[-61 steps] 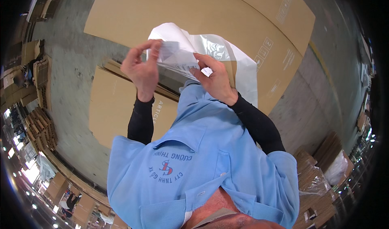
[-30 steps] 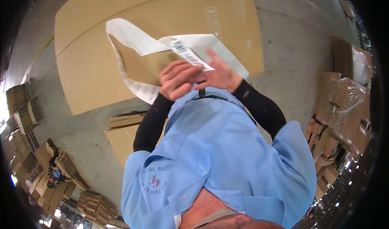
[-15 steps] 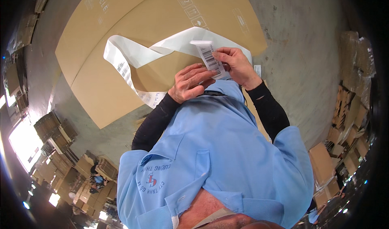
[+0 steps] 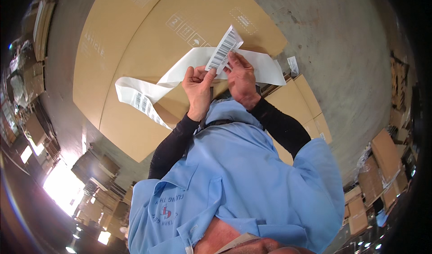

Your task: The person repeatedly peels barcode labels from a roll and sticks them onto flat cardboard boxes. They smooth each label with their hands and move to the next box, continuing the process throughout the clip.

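Note:
A white barcode label (image 4: pixel 223 49) stands tilted between my two hands. The thumb and fingers of my left hand (image 4: pixel 199 94) pinch its lower end. My right hand (image 4: pixel 241 78) grips its right edge between thumb and fingers. Behind and below the hands, a long white label strip (image 4: pixel 177 68) lies folded and twisted across a large brown cardboard box (image 4: pixel 135 69). Printed barcodes show on the strip's left bend. Part of the strip is hidden behind my hands and the held label.
To the right of my body lies another cardboard carton (image 4: pixel 294 103), partly behind my right arm. A small white label (image 4: pixel 293 66) sits by the large box's right corner, above the grey concrete floor (image 4: pixel 333 51). Cardboard stacks (image 4: pixel 378 164) line the right side.
The barcode label has been raised and turned to lean right. My left hand has turned and now pinches its lower end. The view has shifted, showing more of the right carton.

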